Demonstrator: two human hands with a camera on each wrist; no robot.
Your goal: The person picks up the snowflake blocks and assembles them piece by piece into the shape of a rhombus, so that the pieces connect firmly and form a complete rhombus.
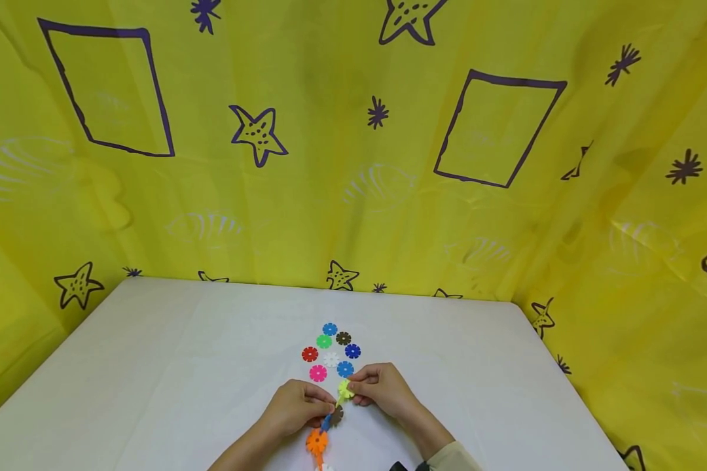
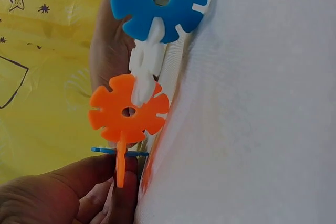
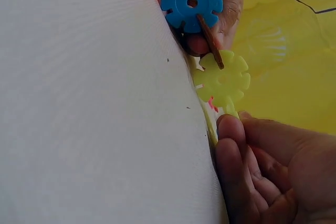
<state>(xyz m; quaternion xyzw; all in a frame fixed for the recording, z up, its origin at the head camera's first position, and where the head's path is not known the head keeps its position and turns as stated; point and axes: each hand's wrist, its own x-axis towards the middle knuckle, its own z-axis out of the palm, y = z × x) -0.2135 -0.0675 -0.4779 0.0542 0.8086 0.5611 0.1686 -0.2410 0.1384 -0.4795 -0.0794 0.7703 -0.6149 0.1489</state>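
A chain of notched plastic discs, slotted into one another, runs between the two hands and toward the near table edge. My left hand (image 1: 297, 407) pinches it by a blue disc (image 3: 192, 4) and a brown disc (image 1: 336, 415); which of the two the fingertips grip is partly hidden. At the far end my right hand (image 1: 383, 389) pinches a yellow disc (image 3: 231, 107), seen edge-on and mostly covered by the fingers. It joins another yellow disc (image 3: 223, 80), which meets the brown one. An orange disc (image 2: 128, 108), a white disc (image 2: 148, 59) and another blue disc (image 2: 160, 1) continue the chain nearer me.
Loose discs lie flat on the white table (image 1: 182, 366) just beyond the hands, among them a red disc (image 1: 309, 354), a pink disc (image 1: 318, 373), a green disc (image 1: 324, 341) and a dark blue disc (image 1: 353, 351). Yellow patterned cloth (image 1: 306, 196) hangs behind and beside the table.
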